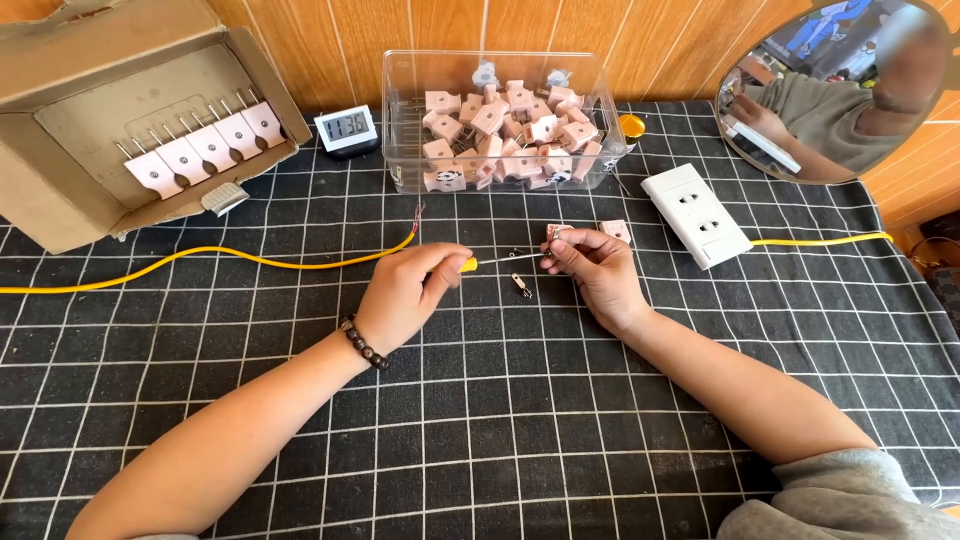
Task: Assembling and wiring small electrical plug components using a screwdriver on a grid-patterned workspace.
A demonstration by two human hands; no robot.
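A yellow-handled screwdriver is gripped in the left hand, its tip set to a small pink plug pinched in the right hand above the checked cloth. Assembly seems unfinished: a metal part lies loose between the hands, and many plugs are left in the clear bin.

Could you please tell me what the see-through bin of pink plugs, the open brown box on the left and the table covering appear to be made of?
The see-through bin looks like hard clear plastic: glossy walls, contents visible through them. The open brown box looks like matte corrugated cardboard, with folded flaps. The black table covering with a white grid is probably woven cloth, dull and slightly rumpled.
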